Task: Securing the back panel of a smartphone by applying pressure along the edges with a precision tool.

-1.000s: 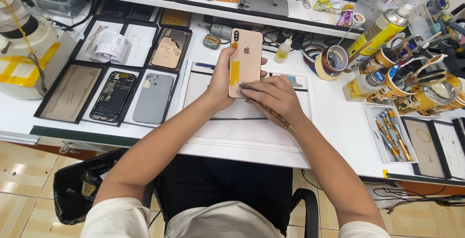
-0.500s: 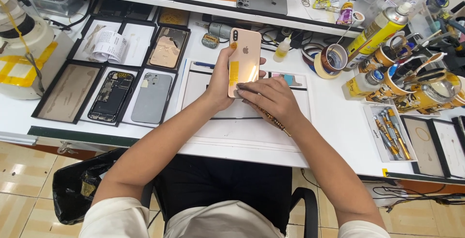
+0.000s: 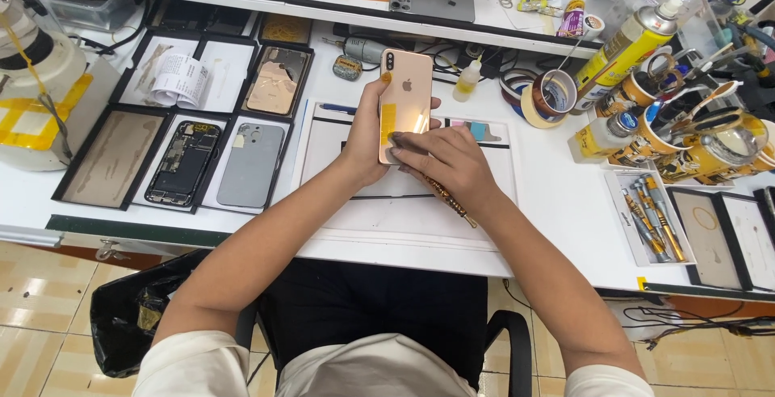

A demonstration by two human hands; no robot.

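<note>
My left hand [image 3: 367, 142] holds a gold phone [image 3: 406, 94] upright above the white work mat [image 3: 404, 219], back cover toward me, a yellow tape strip on its left side. My right hand [image 3: 448, 163] lies over the phone's lower end with its fingertips pressed on the back cover. A thin gold-patterned tool [image 3: 452, 205] sticks out from under the right palm toward my wrist, tucked in that hand.
Black trays at left hold an opened phone [image 3: 182, 163], a grey back cover [image 3: 252, 164] and a gold cover [image 3: 278, 82]. Tape rolls [image 3: 549, 94], a spray can [image 3: 626, 42], cups of tools [image 3: 710, 142] and a screwdriver tray [image 3: 650, 219] crowd the right. A white machine [image 3: 32, 82] stands far left.
Almost nothing differs. My right fingertips have shifted slightly on the phone's lower end; the left hand keeps the phone in the same place.
</note>
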